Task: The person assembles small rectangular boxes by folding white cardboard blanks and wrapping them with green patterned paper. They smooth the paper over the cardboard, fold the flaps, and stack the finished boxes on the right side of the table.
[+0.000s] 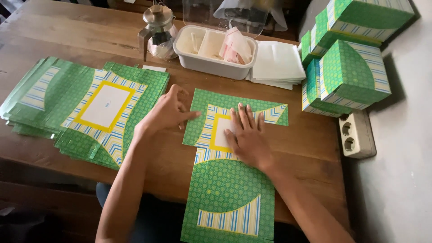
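Work in hand: folding a flat green patterned cardboard sheet [229, 198] into a box; it lies on the tabletop [310, 139] directly in front of the person, its near end hanging past the tabletop edge
Done so far: several finished green boxes [348, 67] stand stacked at the far right against the wall, so some units appear complete
Current sheet: judged to be at an early step; it is almost entirely flat, with only the upper flaps near the yellow-framed white panel looking partly creased
Left to do: a thick pile of unfolded flat sheets [90, 108] waits at the left, so most of the work seems to remain
Left hand [166, 112]: loosely curled, index finger extended toward the sheet's upper left edge, touching or just above it; it grips nothing
Right hand [247, 135]: spread flat, palm down, fingers together, pressing on the white panel of the sheet; nothing is grasped
Other items: a white tray [198, 58] with compartments, a stack of white paper [279, 65] beside it, a glass pot [157, 31] behind, and a wall socket block [355, 135] at the right
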